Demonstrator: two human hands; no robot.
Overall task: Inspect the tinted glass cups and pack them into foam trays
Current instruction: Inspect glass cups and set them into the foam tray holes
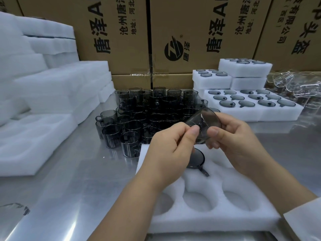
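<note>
A smoky tinted glass cup [205, 121] is held tilted above the near foam tray [213, 218], its base turned toward me. My left hand [171, 150] pinches it at the near side with thumb and forefinger. My right hand [238, 138] grips it from the right, thumb on the glass. One cup [196, 159] sits upside down in a tray pocket just below my hands, handle pointing toward me. Several empty pockets lie nearer to me. A dense cluster of loose tinted cups [147, 119] stands on the steel table behind the tray.
Filled foam trays [251, 105] are stacked at the right back, with clear glassware [295, 87] beyond them. Empty foam trays [43, 101] pile up on the left. Cardboard boxes [173, 32] wall off the back. The steel tabletop [78, 180] shows at the near left.
</note>
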